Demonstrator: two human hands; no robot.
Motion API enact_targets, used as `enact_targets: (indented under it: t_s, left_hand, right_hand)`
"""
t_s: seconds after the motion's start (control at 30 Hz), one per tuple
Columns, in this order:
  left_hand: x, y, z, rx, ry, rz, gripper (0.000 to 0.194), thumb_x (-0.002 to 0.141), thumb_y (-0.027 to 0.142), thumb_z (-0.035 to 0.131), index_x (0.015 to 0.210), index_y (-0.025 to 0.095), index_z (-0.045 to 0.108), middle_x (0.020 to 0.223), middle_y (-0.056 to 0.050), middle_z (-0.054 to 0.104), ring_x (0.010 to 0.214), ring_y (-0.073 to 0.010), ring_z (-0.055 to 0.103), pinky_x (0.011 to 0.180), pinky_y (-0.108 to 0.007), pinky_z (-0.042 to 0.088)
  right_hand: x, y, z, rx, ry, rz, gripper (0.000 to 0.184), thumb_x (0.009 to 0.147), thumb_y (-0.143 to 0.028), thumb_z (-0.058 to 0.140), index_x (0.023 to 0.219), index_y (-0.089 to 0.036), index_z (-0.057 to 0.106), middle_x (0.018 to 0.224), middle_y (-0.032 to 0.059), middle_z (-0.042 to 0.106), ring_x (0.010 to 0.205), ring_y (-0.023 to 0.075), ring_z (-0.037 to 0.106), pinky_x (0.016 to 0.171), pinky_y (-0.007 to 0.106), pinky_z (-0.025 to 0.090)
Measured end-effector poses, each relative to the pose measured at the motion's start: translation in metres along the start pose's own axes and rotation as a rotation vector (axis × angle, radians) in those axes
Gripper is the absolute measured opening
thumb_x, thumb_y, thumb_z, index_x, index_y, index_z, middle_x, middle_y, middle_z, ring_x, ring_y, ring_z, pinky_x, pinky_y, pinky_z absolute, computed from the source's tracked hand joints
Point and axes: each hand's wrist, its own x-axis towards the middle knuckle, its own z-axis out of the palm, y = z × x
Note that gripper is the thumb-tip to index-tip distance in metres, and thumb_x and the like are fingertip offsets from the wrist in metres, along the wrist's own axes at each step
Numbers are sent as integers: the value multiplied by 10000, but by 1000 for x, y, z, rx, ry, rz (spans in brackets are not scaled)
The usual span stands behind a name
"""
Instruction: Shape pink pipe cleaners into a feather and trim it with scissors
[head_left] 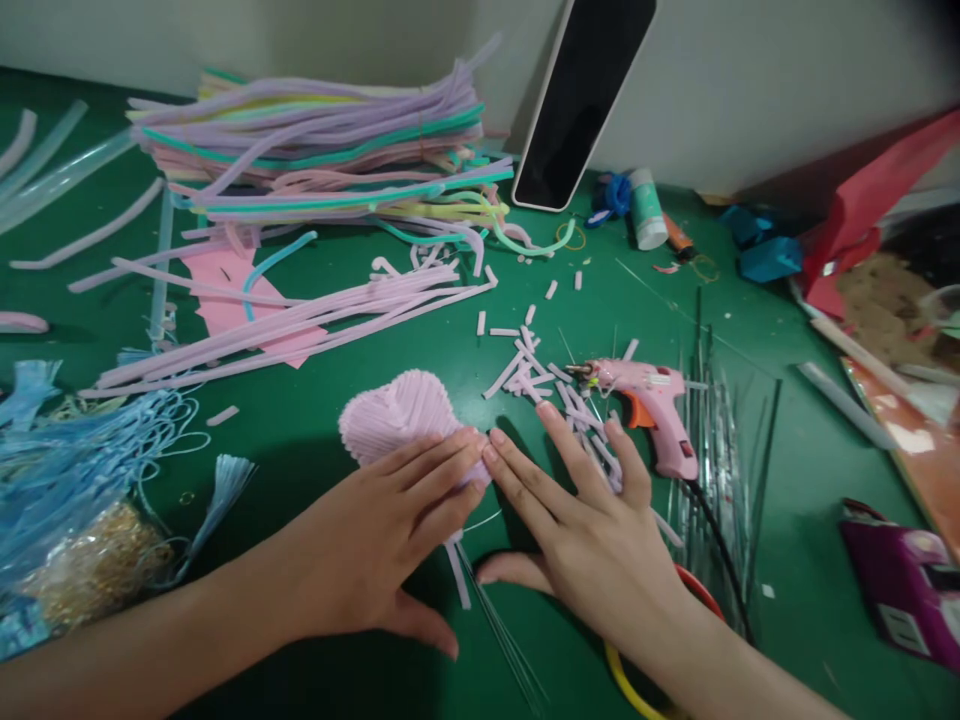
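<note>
On the green table (315, 690), a lilac heart (397, 415) lies near the middle of the frame, its upper left part in plain sight and its lower right part under the person's fingers. The left hand (367, 530) is laid across that covered part, fingers stretched out side by side, thumb well apart at lower centre. From the right, the right hand (585, 530) reaches in with its fingers spread; two fingertips come to the heart's right end, right beside the left fingertips, though I can't tell how hard they press. Neither thumb is closed against the heart. Below the hands, a lilac strip (459, 575) and thin wires (504, 630) point toward the bottom edge. Cut lilac pieces (525, 368) and a pink glue gun (649, 390) lie right of centre, beyond the right hand's fingers.
</note>
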Motion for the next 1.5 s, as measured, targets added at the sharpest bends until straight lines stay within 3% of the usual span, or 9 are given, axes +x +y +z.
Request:
enact_targets:
  t_s: [0.17,0.27,0.37,0.6,0.87,1.0,1.13,1.3,1.5]
  left_hand:
    - [3,3,-24,-107,55,-151,631,933,469,500,1434,165,267,1467,-175,429,1378,-264,384,1099,-413,383]
    - [0,7,-37,-15,316,-357,322,962,234,455,1283,215,439,1360,-112,509,1278,-235,486,1047,-399,430]
    - [-6,19,-35,146,403,-421,257,928,184,487,1180,224,516,1233,-99,558,1194,-255,527,1013,-440,445]
    - [-23,43,-5,274,291,-663,605,918,382,527,1446,197,296,1532,-194,293,1437,-407,190,1089,-625,309]
    - [-29,26,-8,-264,424,-738,646,886,407,598,1443,272,299,1520,-117,370,1383,-306,376,1090,-497,400]
    - [-27,33,-13,-446,626,-760,527,926,392,538,1401,288,335,1550,-93,307,1399,-275,352,1091,-452,408]
    - [-24,55,-13,-569,726,-880,523,961,410,446,1417,249,248,1499,-154,378,1363,-290,411,1019,-442,490]
    - [0,69,-12,-1266,558,-813,409,891,484,552,1083,124,569,1090,-163,693,871,-240,726,758,-342,610]
    - [18,71,-15,-1365,681,-861,317,822,432,686,919,130,664,954,-95,741,450,-93,636,355,-157,468]
  right_hand:
    - [9,16,-18,539,116,419,388,963,-348,445,1321,-261,566,1279,58,651,1234,256,551,956,456,492]
    - [16,21,-23,707,123,700,330,916,-362,512,1174,-224,665,1079,77,721,845,198,683,691,333,562]
    - [25,18,-20,799,-54,710,270,862,-390,579,1005,-198,706,812,47,716,581,143,605,505,270,487]
    - [37,10,-17,1009,-303,697,240,801,-372,648,916,-166,694,755,36,690,593,124,606,498,233,470]
    - [26,1,-19,1388,-431,758,260,771,-412,706,820,-159,675,548,-66,505,450,52,447,413,169,367]
    - [16,-4,-20,1452,-325,784,269,747,-421,737,793,-162,680,682,7,674,630,105,636,571,202,504]
    - [2,-9,-19,1545,-28,867,255,736,-408,764,823,-182,684,757,30,736,756,145,707,669,226,552]
    - [-6,-21,-15,1615,216,807,235,710,-391,796,800,-198,696,746,18,743,726,153,710,668,237,569]
    - [-9,-30,-10,1646,285,772,226,717,-397,789,830,-213,725,770,17,757,730,150,705,682,242,574]
